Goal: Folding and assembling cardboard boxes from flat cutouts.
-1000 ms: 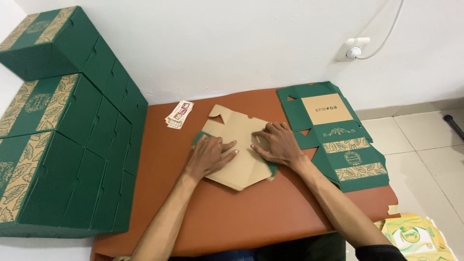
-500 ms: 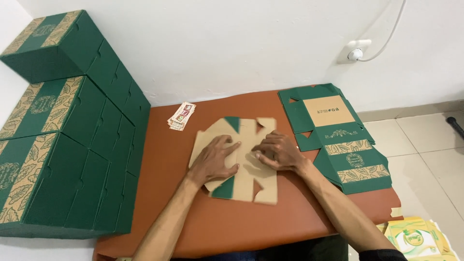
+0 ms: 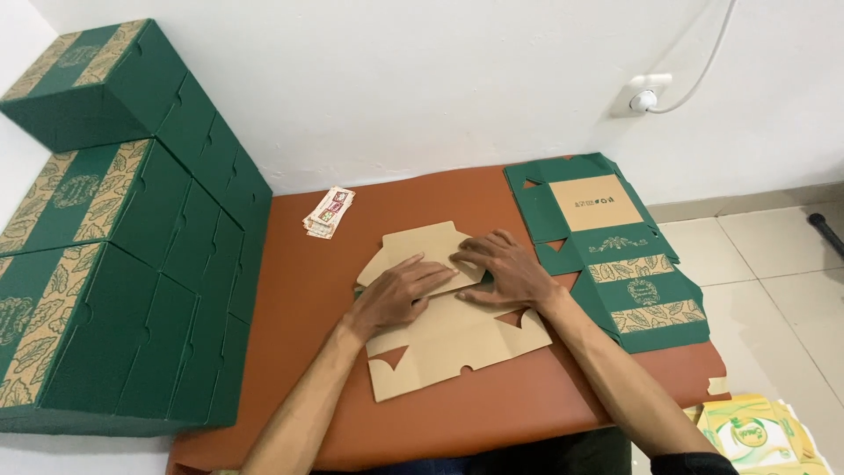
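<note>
— Where's the flat box?

— Mid-table, brown side up. Left hand and right hand press flat on a folded flap, fingers spread, gripping nothing.

— Any risk?

— Uneven pressure could skew the crease, I'd say; the sheet might slide.

— Containers?

— Green boxes stacked left, all closed; contents unseen. More blanks lie right.

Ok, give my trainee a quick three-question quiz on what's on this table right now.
1. True or false: both hands press on the flat cardboard blank.
2. What lies right of the blank: A) stack of flat green blanks, B) scissors, C) tape roll?
3. What stands along the table's left edge?

Key: 1 true: left hand and right hand lie flat on it. 2 A. 3 stacked green boxes.
</note>
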